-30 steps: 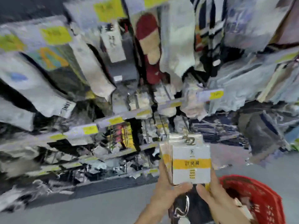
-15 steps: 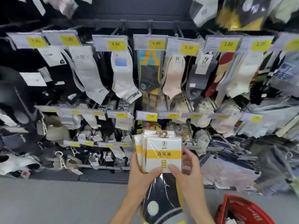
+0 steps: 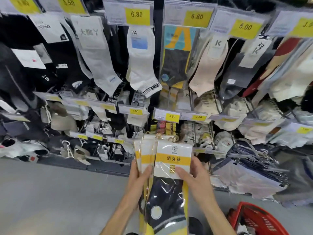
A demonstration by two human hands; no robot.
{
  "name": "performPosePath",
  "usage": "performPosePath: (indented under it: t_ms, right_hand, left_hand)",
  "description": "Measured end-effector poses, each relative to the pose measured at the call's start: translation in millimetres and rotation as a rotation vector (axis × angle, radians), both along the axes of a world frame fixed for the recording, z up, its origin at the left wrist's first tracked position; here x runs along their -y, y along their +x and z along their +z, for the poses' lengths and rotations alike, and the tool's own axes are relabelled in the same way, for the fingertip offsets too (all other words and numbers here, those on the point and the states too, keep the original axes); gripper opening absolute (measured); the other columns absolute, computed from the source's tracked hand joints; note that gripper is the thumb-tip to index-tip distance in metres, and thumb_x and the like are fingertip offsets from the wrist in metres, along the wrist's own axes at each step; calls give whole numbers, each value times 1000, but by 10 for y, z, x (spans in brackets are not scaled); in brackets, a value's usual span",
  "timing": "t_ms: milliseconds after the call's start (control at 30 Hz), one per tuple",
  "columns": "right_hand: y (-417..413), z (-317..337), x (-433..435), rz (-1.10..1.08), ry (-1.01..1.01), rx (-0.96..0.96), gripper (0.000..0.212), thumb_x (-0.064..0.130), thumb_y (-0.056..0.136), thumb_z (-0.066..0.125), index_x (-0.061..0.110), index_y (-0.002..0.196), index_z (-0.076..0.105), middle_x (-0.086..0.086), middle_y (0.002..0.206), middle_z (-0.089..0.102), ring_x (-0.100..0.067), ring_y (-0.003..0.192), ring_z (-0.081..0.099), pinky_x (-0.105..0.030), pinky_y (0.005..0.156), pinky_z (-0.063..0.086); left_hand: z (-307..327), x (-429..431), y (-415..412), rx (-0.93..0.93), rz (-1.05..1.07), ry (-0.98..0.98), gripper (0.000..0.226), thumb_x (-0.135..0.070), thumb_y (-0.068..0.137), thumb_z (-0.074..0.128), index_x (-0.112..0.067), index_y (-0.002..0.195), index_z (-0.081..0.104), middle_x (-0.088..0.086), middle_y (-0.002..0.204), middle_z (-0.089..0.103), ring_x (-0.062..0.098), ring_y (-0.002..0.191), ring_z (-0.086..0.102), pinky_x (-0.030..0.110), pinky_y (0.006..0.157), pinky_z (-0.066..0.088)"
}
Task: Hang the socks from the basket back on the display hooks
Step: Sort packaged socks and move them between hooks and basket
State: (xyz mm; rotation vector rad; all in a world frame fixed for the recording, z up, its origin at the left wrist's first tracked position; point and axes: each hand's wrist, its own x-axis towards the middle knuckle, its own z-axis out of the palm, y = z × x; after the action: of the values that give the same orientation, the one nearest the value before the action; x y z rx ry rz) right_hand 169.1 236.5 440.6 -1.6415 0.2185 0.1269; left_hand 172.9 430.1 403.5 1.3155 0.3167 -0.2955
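Little of the person shows: the left hand [image 3: 138, 178] and the right hand [image 3: 194, 177] are bare, as are both slender forearms [image 3: 118, 216] (uncovered as far as the view reaches).

Pale grey floor [image 3: 50, 197] — dark plinth [image 3: 105, 167]
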Motion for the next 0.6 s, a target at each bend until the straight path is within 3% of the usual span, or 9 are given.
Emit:
performPosePath:
  t_ms: [200,367,467,533,600]
  right_hand:
    - [425,-236,222,-3,97,-111,37,-2,88,67,16,119,57,5,111,75,-12,104,70,-21,81,56]
    - [677,-518,512,-71,33,-186,40,-4,91,63,21,121,58,2,115,73,-12,106,69,-24,83,56]
    - [849,-691,612,-48,-109,-233,42,-2,92,63,29,119,54,-2,122,67,-12,111,65,-29,93,51]
    - [1007,-761,568,-30,-170,-249,44,-2,93,62,34,116,51,7,118,67,-3,110,64,-13,83,50]
    - [1234,-802,505,-40,-205,-248,44,-2,94,61,31,120,50,14,116,66,-9,115,63,-11,81,50]
  left_hand:
    - [-280,71,324,-86,89,-8,66,-43,67,88,-41,123,53,-8,111,76,14,100,74,29,77,60]
    - [-424,-160,531,-103,170,22,56,-21,71,78,-35,121,56,-7,108,77,10,96,74,17,69,58]
    - [-459,-373,685,-114,130,61,54,-24,72,78,-29,122,58,-2,114,76,16,104,73,23,75,60]
    - [-491,-490,805,-118,86,56,57,-26,70,79,-27,123,60,0,118,75,20,109,71,33,85,58]
    - [-500,-584,919,-131,26,45,59,-22,68,81,-22,124,61,4,120,74,26,112,69,43,93,54]
